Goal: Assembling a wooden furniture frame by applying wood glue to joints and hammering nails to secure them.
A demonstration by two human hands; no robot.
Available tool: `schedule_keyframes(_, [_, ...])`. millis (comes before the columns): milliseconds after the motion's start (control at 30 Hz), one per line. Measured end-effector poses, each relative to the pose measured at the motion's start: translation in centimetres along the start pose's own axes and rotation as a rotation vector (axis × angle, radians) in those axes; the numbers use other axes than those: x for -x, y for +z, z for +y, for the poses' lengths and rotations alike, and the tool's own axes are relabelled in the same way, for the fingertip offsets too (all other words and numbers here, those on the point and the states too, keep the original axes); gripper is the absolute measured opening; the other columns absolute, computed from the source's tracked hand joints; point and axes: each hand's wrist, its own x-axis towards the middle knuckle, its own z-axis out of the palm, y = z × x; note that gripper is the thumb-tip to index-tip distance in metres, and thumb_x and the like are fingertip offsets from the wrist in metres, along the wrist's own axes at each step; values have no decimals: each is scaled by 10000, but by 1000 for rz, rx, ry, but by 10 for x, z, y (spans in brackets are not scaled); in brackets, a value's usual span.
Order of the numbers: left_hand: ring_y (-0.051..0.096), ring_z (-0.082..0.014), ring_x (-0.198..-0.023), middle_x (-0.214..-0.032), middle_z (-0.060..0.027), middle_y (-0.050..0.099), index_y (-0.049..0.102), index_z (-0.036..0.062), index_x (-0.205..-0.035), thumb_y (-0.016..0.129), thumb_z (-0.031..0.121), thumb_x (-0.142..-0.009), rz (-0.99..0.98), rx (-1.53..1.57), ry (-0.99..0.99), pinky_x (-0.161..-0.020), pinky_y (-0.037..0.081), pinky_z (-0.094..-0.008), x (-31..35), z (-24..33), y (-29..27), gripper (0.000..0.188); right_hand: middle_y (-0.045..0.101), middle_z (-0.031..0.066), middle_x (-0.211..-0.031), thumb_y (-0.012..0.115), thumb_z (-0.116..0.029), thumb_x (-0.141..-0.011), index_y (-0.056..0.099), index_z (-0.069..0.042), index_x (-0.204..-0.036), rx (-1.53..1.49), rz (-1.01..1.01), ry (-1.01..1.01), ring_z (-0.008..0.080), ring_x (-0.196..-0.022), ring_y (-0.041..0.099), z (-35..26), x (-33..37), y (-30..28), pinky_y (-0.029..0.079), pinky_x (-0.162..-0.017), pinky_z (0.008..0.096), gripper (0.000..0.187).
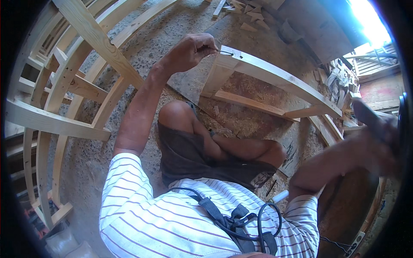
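Note:
My left hand (198,48) is closed in a pinch on a thin dark nail (226,52), which lies across the near-left end of a pale wooden frame (279,77). A small dark spot marks the wood just right of the nail. The frame stands on the floor in front of my crossed legs, its long top rail curving away to the right in this view. Raised at the far right, my right hand (380,148) is smeared by motion. It grips a blurred grey tool (369,118), elongated like a hammer, though its exact shape cannot be made out.
More wooden framework (56,120) stands close on my left. Wood offcuts (254,15) lie at the back, and sawdust covers the floor around the frame. Cables and scraps (340,81) are heaped at the right. A power strip (356,241) lies at the lower right.

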Motion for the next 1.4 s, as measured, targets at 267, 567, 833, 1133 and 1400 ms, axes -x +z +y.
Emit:
schedule_keyframes(267, [616,-107,-807,-820,-47,648,647,-5,-981,706,31,-934,8,-12,-28,-731,520,-272,18,6,-3,83,593,4,-723,597,-116,-1017,578,-87,-1389,-523,-254,273,61,-608,544,-228,19,149,453,-542,239,374])
schedule_keyframes(567, [486,-69,-567,-681,24,521,661,-7,-1060,566,128,-1015,696,376,-551,-523,430,-251,75,-1,2,171,692,96,-1138,738,-152,-920,663,-46,-1285,-143,-100,15,180,-859,649,-174,-26,182,523,-768,345,387])
schedule_keyframes(833, [514,-81,-572,-727,-8,559,665,6,-1121,478,84,-1051,635,121,-866,-540,468,-257,249,-7,-1,214,655,61,-1096,719,-330,-918,619,-173,-1347,116,-240,-217,280,-1111,586,-160,-43,247,403,-977,437,468])
schedule_keyframes(1133, [640,-135,-702,-880,-63,685,663,17,-1145,433,55,-1060,570,76,-882,-620,537,-296,266,31,-23,248,645,102,-1201,670,-371,-947,619,-187,-1279,238,-167,-243,333,-1206,571,-123,-58,274,412,-1001,490,383])
schedule_keyframes(1400, [690,-176,-908,-1108,-90,716,683,-9,-1202,507,154,-1056,224,-257,-725,-814,585,-336,182,-43,-81,281,715,168,-1085,729,-437,-891,636,-111,-1195,98,-279,-350,380,-1041,674,-146,-79,294,508,-872,501,456])
